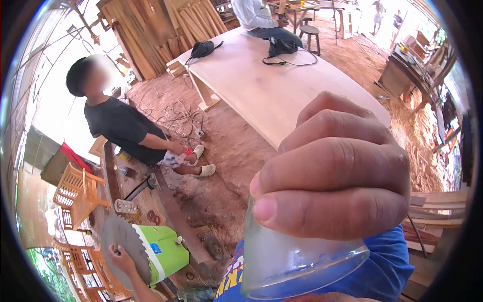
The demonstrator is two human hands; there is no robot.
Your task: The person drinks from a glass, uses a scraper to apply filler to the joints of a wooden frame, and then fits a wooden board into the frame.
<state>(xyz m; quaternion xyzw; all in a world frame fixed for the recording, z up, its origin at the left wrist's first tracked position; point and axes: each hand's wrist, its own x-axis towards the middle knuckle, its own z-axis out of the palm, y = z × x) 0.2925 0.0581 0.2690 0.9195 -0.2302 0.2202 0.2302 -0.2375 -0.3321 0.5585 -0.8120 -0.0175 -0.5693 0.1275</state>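
Note:
Close to the camera, my right hand [337, 171] has its fingers wrapped round a clear drinking glass [302, 261]. The glass is tilted, its round edge toward the bottom of the view, with drops on its wall. At lower left my left hand [122, 261] has its fingers curled at the middle of a grey toothed circular saw blade [113, 234]. The blade lies against the end of a green drink cooler [168, 246] with a white band. A blue shirt [387, 261] shows behind the glass.
A person in a dark shirt [126, 126] stands at left beside a workbench [171, 216]. A large pale wooden tabletop [241, 80] bears two black bags. Another person [256, 20] sits at its far end. Wooden chairs [75, 191] stand at left; cables [178, 118] lie on the dirt floor.

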